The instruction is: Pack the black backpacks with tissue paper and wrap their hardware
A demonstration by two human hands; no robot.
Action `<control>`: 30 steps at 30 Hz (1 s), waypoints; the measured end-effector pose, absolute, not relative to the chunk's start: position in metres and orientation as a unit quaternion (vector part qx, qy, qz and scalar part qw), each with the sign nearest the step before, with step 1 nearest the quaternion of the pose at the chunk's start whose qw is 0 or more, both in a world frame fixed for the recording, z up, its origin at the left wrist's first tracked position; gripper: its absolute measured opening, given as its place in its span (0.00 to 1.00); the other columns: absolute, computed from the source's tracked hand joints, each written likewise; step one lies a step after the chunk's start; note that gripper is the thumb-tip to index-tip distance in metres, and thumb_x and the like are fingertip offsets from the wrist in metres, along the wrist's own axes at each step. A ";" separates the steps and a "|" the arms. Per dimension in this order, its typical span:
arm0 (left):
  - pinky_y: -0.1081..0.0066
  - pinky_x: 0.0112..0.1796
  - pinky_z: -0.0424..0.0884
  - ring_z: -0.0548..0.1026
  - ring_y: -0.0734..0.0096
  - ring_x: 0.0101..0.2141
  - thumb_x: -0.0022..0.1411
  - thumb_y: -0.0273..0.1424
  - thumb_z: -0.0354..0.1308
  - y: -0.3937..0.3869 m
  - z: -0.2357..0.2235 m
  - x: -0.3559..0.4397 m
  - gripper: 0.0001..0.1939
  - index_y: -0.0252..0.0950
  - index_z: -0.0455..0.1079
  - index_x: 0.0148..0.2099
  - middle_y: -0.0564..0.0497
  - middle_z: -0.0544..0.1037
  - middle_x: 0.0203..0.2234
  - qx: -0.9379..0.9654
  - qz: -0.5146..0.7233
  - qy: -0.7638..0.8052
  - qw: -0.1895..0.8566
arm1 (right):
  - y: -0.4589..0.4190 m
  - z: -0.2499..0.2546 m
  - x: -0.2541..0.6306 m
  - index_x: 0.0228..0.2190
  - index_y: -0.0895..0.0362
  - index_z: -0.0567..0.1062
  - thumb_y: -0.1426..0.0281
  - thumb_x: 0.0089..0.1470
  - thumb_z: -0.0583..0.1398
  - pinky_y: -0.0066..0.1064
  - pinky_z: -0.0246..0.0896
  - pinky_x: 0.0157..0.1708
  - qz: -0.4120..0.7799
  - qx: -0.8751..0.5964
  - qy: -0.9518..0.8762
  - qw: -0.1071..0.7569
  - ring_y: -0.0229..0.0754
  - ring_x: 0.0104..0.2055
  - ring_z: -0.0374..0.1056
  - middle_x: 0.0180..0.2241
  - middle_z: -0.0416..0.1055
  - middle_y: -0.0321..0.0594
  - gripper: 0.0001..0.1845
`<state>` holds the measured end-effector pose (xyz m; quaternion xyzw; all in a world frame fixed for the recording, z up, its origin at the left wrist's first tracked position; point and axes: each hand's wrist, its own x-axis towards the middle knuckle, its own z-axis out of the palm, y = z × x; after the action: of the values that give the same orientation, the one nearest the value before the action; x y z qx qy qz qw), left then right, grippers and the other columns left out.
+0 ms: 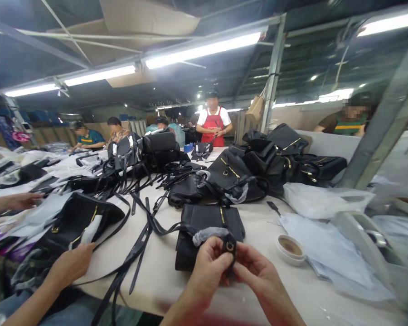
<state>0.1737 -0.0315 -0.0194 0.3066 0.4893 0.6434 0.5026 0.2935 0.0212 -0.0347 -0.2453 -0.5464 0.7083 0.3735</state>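
A black handbag point(204, 222) with a gold zip lies on the table right in front of me. My left hand point(211, 260) and my right hand point(251, 267) meet at its near edge. Both pinch a short black strap point(229, 247) that carries a small gold ring-shaped fitting. Clear plastic wrap point(209, 234) covers a part of the bag just behind my left fingers. Long black straps point(144, 240) trail over the table left of the bag. The strap's lower end is partly hidden by my fingers.
At left, a co-worker's hand point(76, 262) holds another black bag point(81, 215). More black bags point(231, 176) are heaped behind mine. To the right are a roll of tape point(290, 250), white sheets point(326, 246), plastic bags point(326, 199) and a tape dispenser point(363, 240). A person in a red apron point(213, 124) stands opposite.
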 end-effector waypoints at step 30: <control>0.71 0.33 0.61 0.67 0.70 0.32 0.49 0.27 0.59 0.028 0.018 0.121 0.05 0.35 0.66 0.23 0.50 0.70 0.34 0.458 0.696 0.517 0.197 | 0.108 0.028 0.231 0.40 0.58 0.70 0.73 0.35 0.66 0.23 0.53 0.21 0.785 -0.214 -0.444 0.375 0.32 0.21 0.62 0.22 0.70 0.31 0.25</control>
<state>0.1213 0.0284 0.0180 0.4582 0.5168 0.6957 0.1975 0.2306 0.1079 0.0284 -0.2136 -0.4444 0.7852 0.3747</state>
